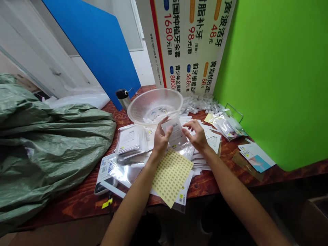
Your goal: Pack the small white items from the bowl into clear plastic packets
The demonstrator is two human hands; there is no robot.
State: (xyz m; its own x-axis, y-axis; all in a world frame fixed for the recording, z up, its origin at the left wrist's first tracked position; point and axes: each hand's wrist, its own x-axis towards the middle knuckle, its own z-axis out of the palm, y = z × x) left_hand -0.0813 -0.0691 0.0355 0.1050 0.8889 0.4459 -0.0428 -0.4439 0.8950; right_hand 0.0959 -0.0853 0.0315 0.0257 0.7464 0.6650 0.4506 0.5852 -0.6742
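A small clear plastic bag with a printed white card (175, 134) is raised over the middle of the table. My left hand (161, 140) grips its left side, the thumb on the front. At the bag's right edge, my right hand (197, 137) has its thumb and forefinger closed together on the rim; the other fingers are curled. Below the bag lies a yellow sheet of small round stickers (172, 177), partly beneath my left forearm. Bagged cards (129, 140) are stacked left of my left hand, and loose white cards (213, 141) spread beside my right wrist.
Behind my hands stands a translucent plastic bowl (134, 114) with small items inside. White plastic tubes (196, 102) are heaped beside it. A flask (123, 99), a green tarp (56, 143), filled bags (227, 124) and a green panel (276, 82) surround the work area.
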